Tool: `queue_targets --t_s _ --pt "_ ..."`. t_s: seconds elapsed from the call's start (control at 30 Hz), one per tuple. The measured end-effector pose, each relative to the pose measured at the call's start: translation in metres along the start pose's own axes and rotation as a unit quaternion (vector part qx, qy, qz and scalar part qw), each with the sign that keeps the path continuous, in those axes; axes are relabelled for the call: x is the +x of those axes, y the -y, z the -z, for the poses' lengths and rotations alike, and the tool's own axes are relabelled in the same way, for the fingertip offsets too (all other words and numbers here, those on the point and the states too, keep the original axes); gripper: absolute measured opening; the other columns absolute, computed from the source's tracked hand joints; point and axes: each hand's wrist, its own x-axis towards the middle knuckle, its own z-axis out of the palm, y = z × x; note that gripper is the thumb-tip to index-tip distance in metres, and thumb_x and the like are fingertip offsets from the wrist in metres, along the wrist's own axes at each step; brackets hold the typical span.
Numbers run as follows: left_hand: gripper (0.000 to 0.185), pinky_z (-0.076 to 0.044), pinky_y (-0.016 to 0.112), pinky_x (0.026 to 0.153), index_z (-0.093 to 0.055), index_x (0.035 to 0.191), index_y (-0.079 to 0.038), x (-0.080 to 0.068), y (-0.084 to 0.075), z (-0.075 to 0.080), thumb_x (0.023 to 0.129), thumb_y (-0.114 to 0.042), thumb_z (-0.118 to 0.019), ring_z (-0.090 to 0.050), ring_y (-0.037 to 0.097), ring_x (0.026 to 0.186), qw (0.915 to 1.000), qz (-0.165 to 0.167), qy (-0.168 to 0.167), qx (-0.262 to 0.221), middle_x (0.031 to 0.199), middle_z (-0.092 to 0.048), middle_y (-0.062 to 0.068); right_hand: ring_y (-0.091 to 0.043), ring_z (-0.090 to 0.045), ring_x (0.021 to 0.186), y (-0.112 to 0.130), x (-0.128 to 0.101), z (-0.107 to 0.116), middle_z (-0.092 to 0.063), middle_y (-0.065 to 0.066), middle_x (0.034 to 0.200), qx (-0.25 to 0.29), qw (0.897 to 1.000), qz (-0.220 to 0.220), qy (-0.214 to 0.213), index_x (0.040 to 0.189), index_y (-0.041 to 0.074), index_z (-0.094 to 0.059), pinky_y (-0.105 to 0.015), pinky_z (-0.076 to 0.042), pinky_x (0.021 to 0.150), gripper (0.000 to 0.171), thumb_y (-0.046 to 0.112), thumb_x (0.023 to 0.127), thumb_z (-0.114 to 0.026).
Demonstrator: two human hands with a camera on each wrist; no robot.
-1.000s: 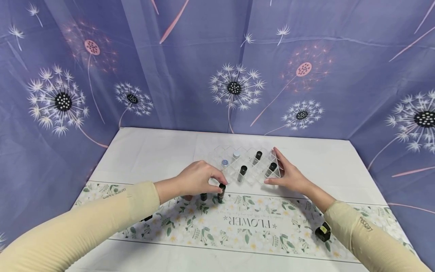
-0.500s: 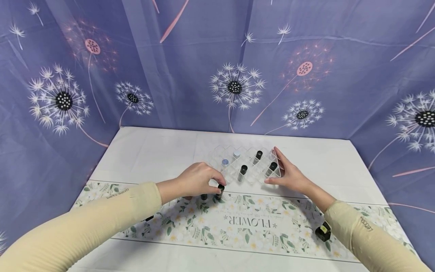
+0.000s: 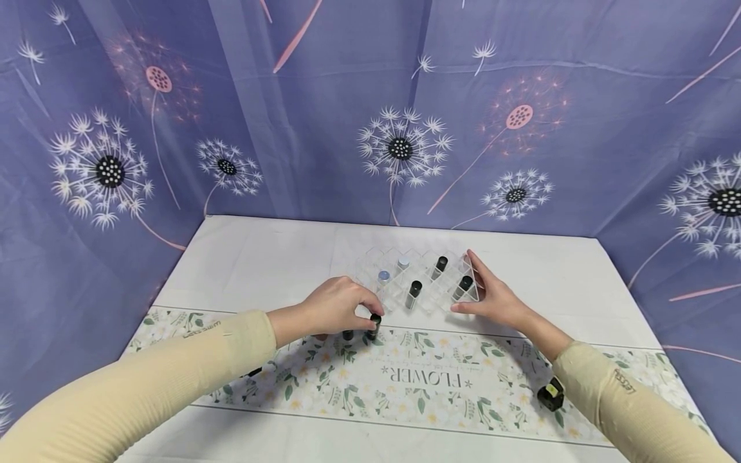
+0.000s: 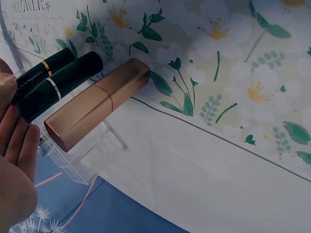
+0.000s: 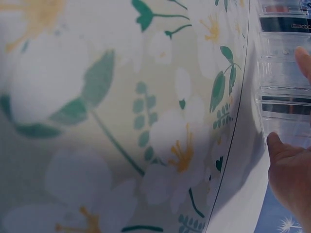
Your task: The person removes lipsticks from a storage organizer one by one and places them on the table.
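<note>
My left hand (image 3: 341, 305) pinches the top of an upright black lipstick (image 3: 374, 328) between thumb and fingertips. Seen from the left wrist, this lipstick has a gold band. Beside it stand a black lipstick with a silver band (image 4: 63, 85) and a rose-gold lipstick (image 4: 97, 104); in the head view the hand mostly hides the rose-gold one. Farther back is a clear lipstick organizer (image 3: 425, 302) with diamond-shaped slots. My right hand (image 3: 492, 296) grips its right end, thumb at the near corner and fingers at the far one. Several black-topped and pale blue-topped lipsticks stand in its slots.
A black item with a yellow label (image 3: 551, 394) lies beside the right forearm. Another small black item (image 3: 255, 372) peeks out past the left sleeve. A flower-printed band (image 3: 428, 405) crosses the white table, with purple dandelion curtains (image 3: 324, 128) on three sides.
My left hand has shifted the gold-banded lipstick slightly left, closer to the silver-banded one. The right hand and the organizer have stayed in place.
</note>
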Motion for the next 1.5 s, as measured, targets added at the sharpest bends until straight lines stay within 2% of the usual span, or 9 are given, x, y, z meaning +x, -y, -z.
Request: queue_targets --t_s 0.4,0.83,1.13,1.5 --pt "0.022 -0.06 0.035 0.094 -0.085 0.111 -0.02 -0.003 0.001 0.002 0.091 -0.027 -0.089 -0.077 0.012 0.103 0.9999 0.013 0.008 -0.004 0.108 -0.082 -0.01 -0.049 -0.017 0.16 0.0 0.0 0.0 -0.004 -0.021 0.178 0.01 1.0 -0.001 0.002 0.173 0.014 0.005 -0.057 -0.027 0.125 0.128 0.016 0.088 -0.09" --pt "0.025 -0.06 0.036 0.094 -0.085 0.113 -0.021 -0.005 0.002 0.002 0.09 -0.03 -0.089 -0.076 0.012 0.105 0.9999 0.012 0.007 0.003 0.11 -0.081 -0.01 -0.049 -0.018 0.16 0.0 -0.001 -0.001 -0.004 -0.022 0.178 0.008 1.0 0.001 0.002 0.173 0.012 0.005 -0.057 -0.027 0.125 0.127 0.017 0.089 -0.09" --pt "0.029 -0.06 0.035 0.096 -0.084 0.115 -0.021 -0.003 0.0 0.016 0.089 -0.033 -0.09 -0.076 0.014 0.108 0.9997 0.012 -0.002 -0.023 0.114 -0.081 -0.01 -0.048 -0.017 0.16 0.0 -0.001 0.0 -0.004 -0.021 0.178 0.01 1.0 0.002 0.002 0.173 0.013 0.005 -0.055 -0.027 0.124 0.127 0.017 0.089 -0.09" --pt "0.03 -0.059 0.036 0.098 -0.084 0.115 -0.02 0.009 0.005 0.036 0.089 -0.033 -0.09 -0.076 0.014 0.111 0.9988 0.014 -0.026 -0.04 0.116 -0.08 -0.01 -0.049 -0.019 0.16 0.001 -0.001 -0.001 -0.005 -0.022 0.178 0.008 1.0 0.002 0.002 0.173 0.012 0.005 -0.056 -0.028 0.124 0.127 0.017 0.089 -0.09"
